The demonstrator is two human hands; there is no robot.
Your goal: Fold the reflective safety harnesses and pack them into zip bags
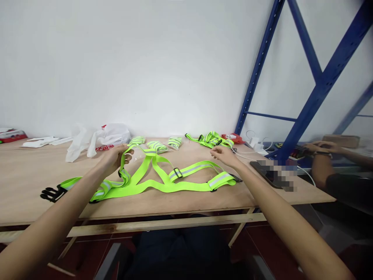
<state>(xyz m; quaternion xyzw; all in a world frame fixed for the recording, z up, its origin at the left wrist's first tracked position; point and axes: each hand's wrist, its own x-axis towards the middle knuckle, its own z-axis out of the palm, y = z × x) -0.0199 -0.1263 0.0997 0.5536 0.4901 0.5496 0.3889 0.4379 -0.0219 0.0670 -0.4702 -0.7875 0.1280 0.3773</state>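
A fluorescent yellow-green reflective vest [183,187], made of elastic straps with grey stripes, lies spread across the table in front of me. My left hand [120,155] is closed around one raised strap on the vest's left side. To the right, my right hand [224,155] hovers just above a strap loop, its fingers loosely bent and apart, with nothing visible in them. A black side-release buckle [53,193] sticks out at the vest's left end. On the upper right strap is a black slider [177,173].
Several packed reflective bundles [157,146] lie behind the vest, beside a white plastic bag [115,134]. Another loose reflective vest [212,139] is at the back right. A phone [269,175] and a blue rack post [309,105] stand right, near a co-worker's hands [322,147].
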